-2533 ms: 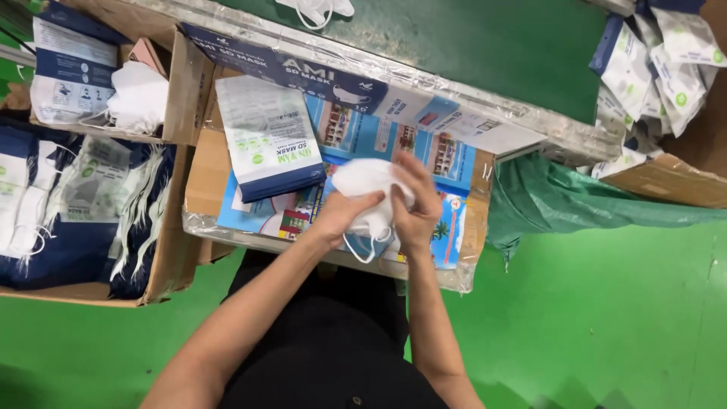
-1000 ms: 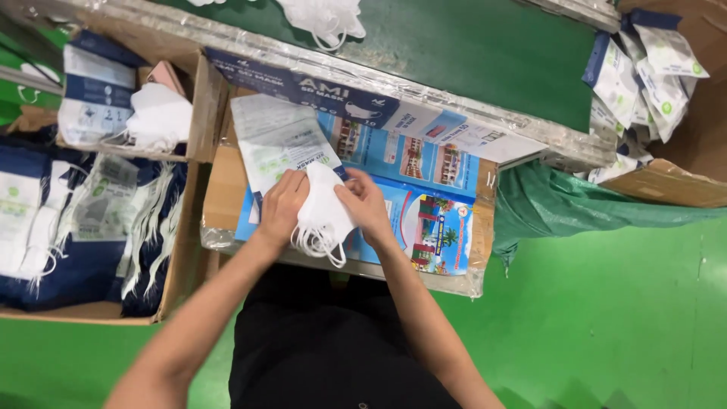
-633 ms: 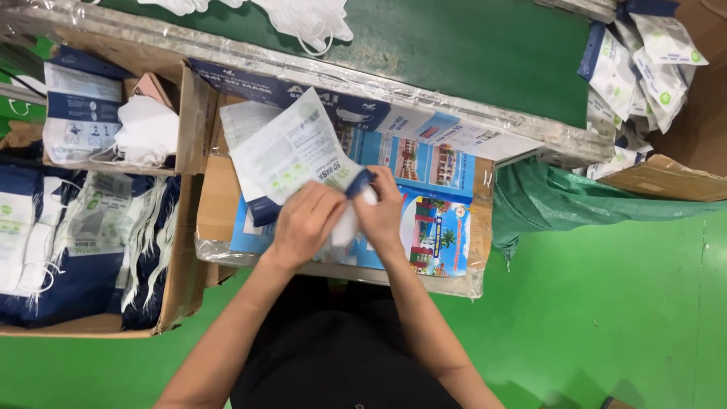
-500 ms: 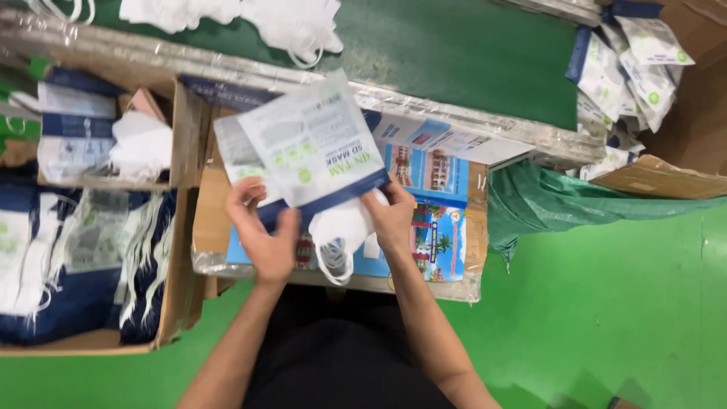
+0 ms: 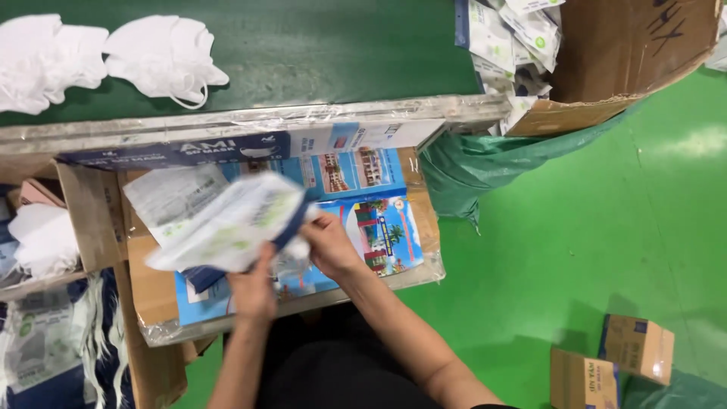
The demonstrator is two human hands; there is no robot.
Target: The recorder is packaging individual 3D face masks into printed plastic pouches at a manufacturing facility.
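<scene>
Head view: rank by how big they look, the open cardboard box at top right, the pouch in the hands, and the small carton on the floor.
1. Open cardboard box, though cropped.
2. Printed pouch, blurred and nearer the camera, so unsure.
3. Small carton.

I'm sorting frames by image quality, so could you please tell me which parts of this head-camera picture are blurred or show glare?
In the head view, the pouch held by the left hand and right hand is smeared by motion blur; the white masks on the green belt stay fairly sharp; a soft glare patch lies on the green floor at right; shadows are faint.
</scene>
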